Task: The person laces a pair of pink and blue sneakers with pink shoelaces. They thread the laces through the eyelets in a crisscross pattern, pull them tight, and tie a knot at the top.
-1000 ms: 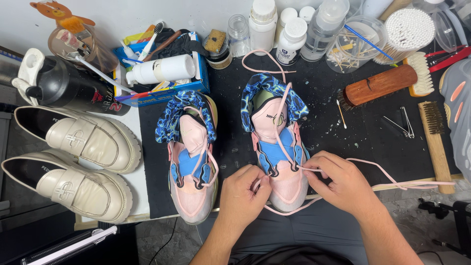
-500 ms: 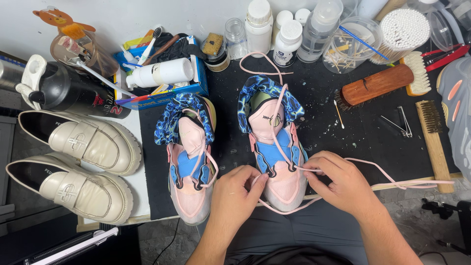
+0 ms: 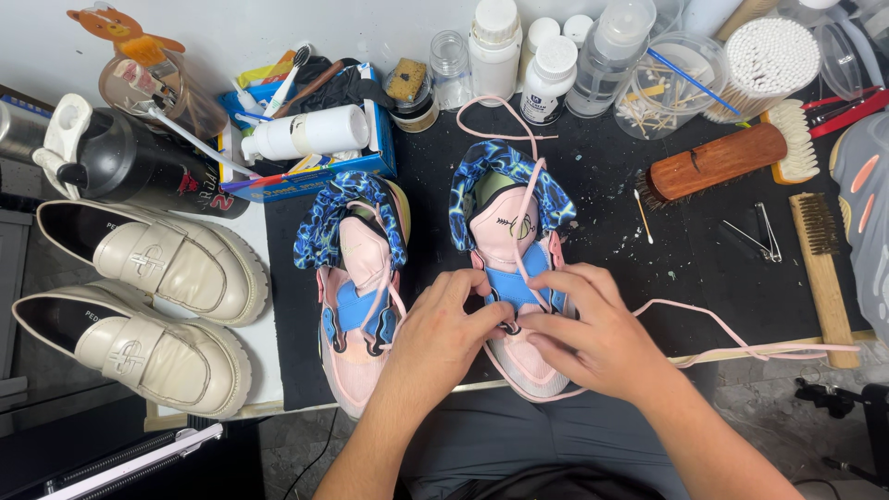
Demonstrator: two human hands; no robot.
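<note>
Two pink and blue sneakers stand toe-toward-me on a black mat. The left sneaker is laced. Both hands are over the right sneaker. My left hand pinches at its lower eyelets on the blue panel. My right hand grips the pink shoelace at the same spot, and the lace's free end trails off to the right across the mat. Another stretch of lace runs up over the tongue and loops behind the shoe. The toe of the right sneaker is partly hidden by my hands.
Two cream loafers lie at the left. A black bottle, a blue box of tools, jars and bottles line the back. Wooden brushes, tweezers and a grey shoe sit to the right.
Both hands have moved up from the toe of the right sneaker to the blue panel near its lower eyelets and come closer together. The camera has shifted slightly.
</note>
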